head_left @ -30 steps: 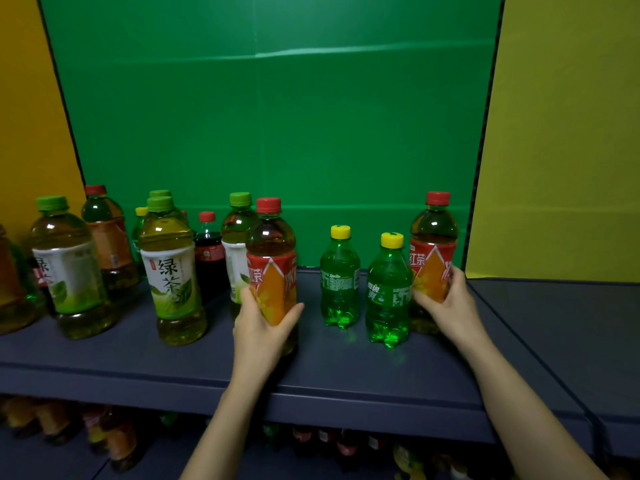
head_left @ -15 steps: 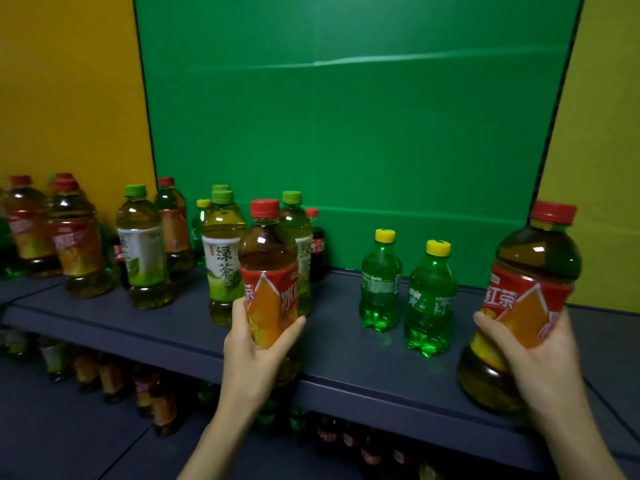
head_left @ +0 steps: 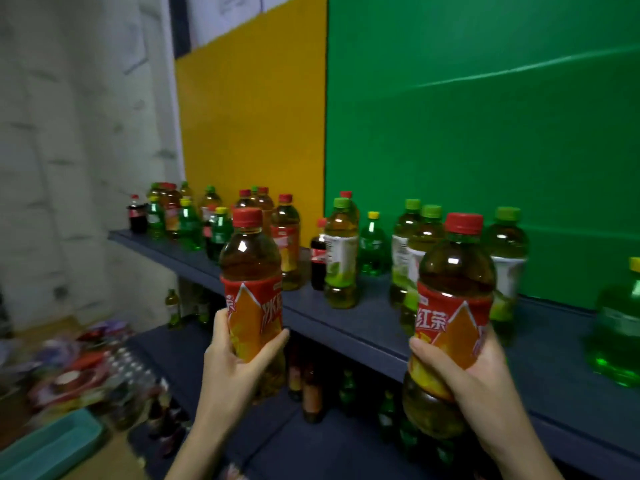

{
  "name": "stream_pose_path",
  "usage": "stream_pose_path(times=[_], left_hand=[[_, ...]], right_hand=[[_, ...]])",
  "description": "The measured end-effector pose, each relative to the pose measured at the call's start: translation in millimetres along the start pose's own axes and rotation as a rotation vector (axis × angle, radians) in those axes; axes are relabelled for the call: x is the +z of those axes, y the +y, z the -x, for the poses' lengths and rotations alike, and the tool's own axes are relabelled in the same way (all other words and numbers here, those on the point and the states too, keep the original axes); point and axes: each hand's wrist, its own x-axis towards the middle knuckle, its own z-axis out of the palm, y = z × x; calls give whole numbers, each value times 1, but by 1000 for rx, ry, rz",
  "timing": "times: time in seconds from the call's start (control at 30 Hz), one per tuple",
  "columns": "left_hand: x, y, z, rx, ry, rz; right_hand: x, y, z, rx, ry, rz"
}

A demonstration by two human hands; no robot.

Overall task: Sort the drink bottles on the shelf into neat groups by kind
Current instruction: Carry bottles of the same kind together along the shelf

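- A red-capped iced tea bottle (head_left: pixel 251 271) is gripped by the left hand (head_left: pixel 232 368), with fingers and thumb wrapped round the lower label. It is held upright, off the shelf (head_left: pixel 363 330) and in front of its near edge.
- A second iced tea bottle (head_left: pixel 453 289) of the same kind is gripped at the label by the right hand (head_left: pixel 481 375), also clear of the shelf and to the right.
- Both bottles are seen to be nearly full, so each is judged fairly heavy for one hand. The plastic walls are likely to give a little under a squeeze, and the label film may be slippery.
- The hold is best taken round the labelled waist, as it is now, not at the cap.
- More red-capped tea bottles (head_left: pixel 287 244) are standing further left on the shelf, near green soda bottles (head_left: pixel 188 223). That cluster is judged the likely place for the pair.
- Green-capped tea bottles (head_left: pixel 341 258) are standing on the shelf behind the pair, so a knock in passing is to be avoided.
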Motion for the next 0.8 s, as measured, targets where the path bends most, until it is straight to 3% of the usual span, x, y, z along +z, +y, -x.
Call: stream_pose_path(times=[0.33,0.8], left_hand=[[-199,-64,-55,-88,141,-167],[-337,-167,-180,-112,305,-296]], right_hand=[[239,46,-17,28,-256,-81],[477,102,-114,27,-488,-94]])
